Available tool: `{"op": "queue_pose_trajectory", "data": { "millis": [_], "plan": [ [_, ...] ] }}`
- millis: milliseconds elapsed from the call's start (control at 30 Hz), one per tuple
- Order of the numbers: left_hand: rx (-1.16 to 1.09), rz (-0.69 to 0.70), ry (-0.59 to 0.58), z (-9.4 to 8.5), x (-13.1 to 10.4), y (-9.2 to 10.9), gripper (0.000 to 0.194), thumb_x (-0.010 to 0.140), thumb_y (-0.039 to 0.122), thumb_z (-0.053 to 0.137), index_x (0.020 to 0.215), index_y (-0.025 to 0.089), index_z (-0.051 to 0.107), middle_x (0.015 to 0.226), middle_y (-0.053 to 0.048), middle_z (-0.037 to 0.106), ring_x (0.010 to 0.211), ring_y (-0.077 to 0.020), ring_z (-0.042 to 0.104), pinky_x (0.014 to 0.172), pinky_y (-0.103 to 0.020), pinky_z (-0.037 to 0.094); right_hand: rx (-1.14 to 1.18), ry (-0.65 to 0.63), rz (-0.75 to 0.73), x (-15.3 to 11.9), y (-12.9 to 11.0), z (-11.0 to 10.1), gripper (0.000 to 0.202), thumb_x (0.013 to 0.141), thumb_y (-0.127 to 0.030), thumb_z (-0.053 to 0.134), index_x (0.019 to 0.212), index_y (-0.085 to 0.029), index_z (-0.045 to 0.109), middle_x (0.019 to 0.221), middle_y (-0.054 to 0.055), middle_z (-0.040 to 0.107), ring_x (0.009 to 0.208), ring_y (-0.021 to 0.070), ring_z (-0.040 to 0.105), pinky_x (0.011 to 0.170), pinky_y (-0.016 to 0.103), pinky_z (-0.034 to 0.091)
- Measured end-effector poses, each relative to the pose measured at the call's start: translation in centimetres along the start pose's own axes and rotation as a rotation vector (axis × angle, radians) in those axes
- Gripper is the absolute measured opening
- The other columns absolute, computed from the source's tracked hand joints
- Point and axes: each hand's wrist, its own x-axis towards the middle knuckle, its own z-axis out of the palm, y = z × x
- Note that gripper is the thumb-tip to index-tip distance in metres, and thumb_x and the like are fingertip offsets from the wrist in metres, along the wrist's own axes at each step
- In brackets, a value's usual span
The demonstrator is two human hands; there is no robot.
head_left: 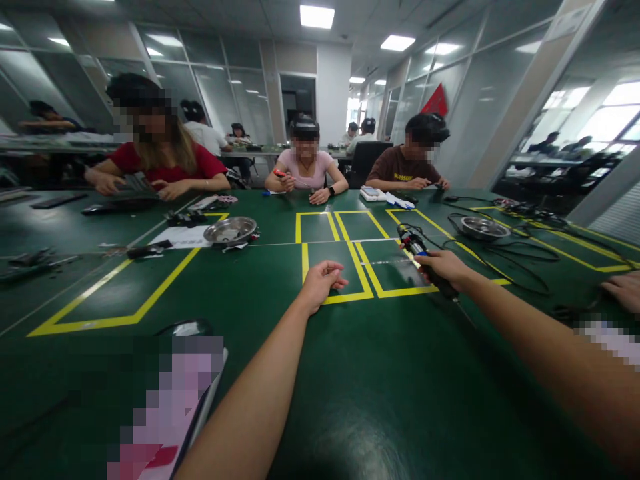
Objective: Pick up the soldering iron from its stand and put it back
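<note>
My right hand (443,268) is wrapped round a black tool (439,280) with a blue and silver front part, its tip pointing away to the upper left over the yellow-taped rectangles (379,283). A cable trails from the tool. My left hand (324,283) rests by the front edge of another taped rectangle, its fingers loosely curled and partly apart, with nothing visible in them. Both hands are over the green table (350,360), a forearm's length from me, with a gap between them.
Metal bowls (231,231) (485,228) stand left and right. Black cables (530,250) loop across the right side. A white device (373,194) lies at the far edge. Three people sit opposite; another person's hand (625,290) shows at right.
</note>
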Motion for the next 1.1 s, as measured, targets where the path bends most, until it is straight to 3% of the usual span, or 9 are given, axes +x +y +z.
{"op": "queue_pose_trajectory", "data": {
  "millis": [200,333,467,567,733,800,900,1000,1100],
  "plan": [
    [-0.11,-0.037,0.074,-0.4,0.3,-0.5,0.022,0.086,0.028,0.062,0.097,0.011,0.054,0.086,-0.01,0.064,0.067,-0.0166,0.069,0.058,-0.026,0.053,0.471,-0.336,-0.083,-2.9,-4.1,10.7,0.027,0.075,-0.032,0.074,0.088,-0.015,0.057,0.066,0.004,0.062,0.048,0.0114,0.054,0.041,0.023,0.048],
    [-0.164,-0.037,0.166,-0.6,0.8,-0.8,0.029,0.088,0.039,0.058,0.096,0.012,0.051,0.087,-0.01,0.063,0.068,-0.0171,0.069,0.063,-0.028,0.054,0.569,-0.437,-0.066,-6.8,-4.4,14.6,0.025,0.078,-0.034,0.072,0.086,-0.015,0.058,0.068,0.004,0.063,0.049,0.0113,0.054,0.041,0.022,0.049],
    [-0.058,-0.013,0.112,0.2,0.6,-1.0,0.041,0.087,0.053,0.052,0.097,0.013,0.053,0.091,-0.011,0.065,0.064,-0.0161,0.066,0.058,-0.028,0.053,0.594,-0.456,-0.05,-9.7,-2.7,15.0,0.028,0.079,-0.04,0.07,0.085,-0.015,0.059,0.069,0.005,0.062,0.05,0.0118,0.055,0.043,0.024,0.05],
    [0.088,0.048,0.088,1.7,0.3,-1.1,0.043,0.083,0.057,0.055,0.091,0.014,0.058,0.082,-0.009,0.065,0.061,-0.0139,0.062,0.053,-0.024,0.048,0.619,-0.45,-0.057,-10.7,-1.9,14.5,0.029,0.079,-0.041,0.07,0.088,-0.016,0.059,0.071,0.005,0.062,0.051,0.0121,0.055,0.043,0.024,0.048],
    [0.25,0.093,0.199,4.1,1.4,0.1,0.034,0.083,0.05,0.06,0.076,0.016,0.056,0.065,-0.005,0.062,0.053,-0.0123,0.056,0.053,-0.023,0.044,0.728,-0.433,-0.057,-10.8,-2.1,14.0,0.026,0.08,-0.04,0.069,0.088,-0.017,0.058,0.07,0.003,0.059,0.051,0.0109,0.051,0.044,0.023,0.045],
    [0.287,0.0,0.096,4.6,2.5,1.6,0.033,0.082,0.046,0.062,0.075,0.015,0.057,0.062,-0.007,0.063,0.053,-0.0137,0.058,0.055,-0.025,0.045,0.805,-0.427,-0.046,-10.7,-2.2,13.8,0.024,0.082,-0.039,0.067,0.088,-0.018,0.057,0.072,0.003,0.058,0.051,0.0099,0.049,0.044,0.022,0.044],
    [0.31,-0.218,-0.193,4.5,3.9,4.8,0.032,0.087,0.041,0.056,0.074,0.012,0.058,0.064,-0.011,0.066,0.056,-0.0172,0.064,0.056,-0.028,0.049,0.901,-0.443,-0.021,-10.6,-2.6,13.3,0.022,0.083,-0.038,0.065,0.092,-0.019,0.056,0.074,0.002,0.055,0.05,0.0089,0.045,0.042,0.021,0.042],
    [0.338,-0.35,-0.41,3.5,4.6,8.4,0.026,0.085,0.036,0.059,0.081,0.01,0.061,0.072,-0.014,0.07,0.065,-0.0188,0.068,0.062,-0.03,0.053,0.945,-0.48,-0.023,-11.1,-3.1,13.0,0.02,0.084,-0.036,0.063,0.094,-0.02,0.056,0.073,0.001,0.053,0.049,0.0084,0.042,0.042,0.021,0.041],
    [0.454,-0.425,-0.538,2.1,4.7,11.4,0.028,0.079,0.036,0.064,0.083,0.008,0.064,0.077,-0.016,0.072,0.069,-0.0202,0.069,0.068,-0.032,0.055,0.975,-0.52,-0.031,-11.8,-3.8,13.1,0.02,0.085,-0.034,0.062,0.097,-0.02,0.056,0.073,0.001,0.053,0.049,0.0079,0.042,0.042,0.02,0.041]
  ]
}}
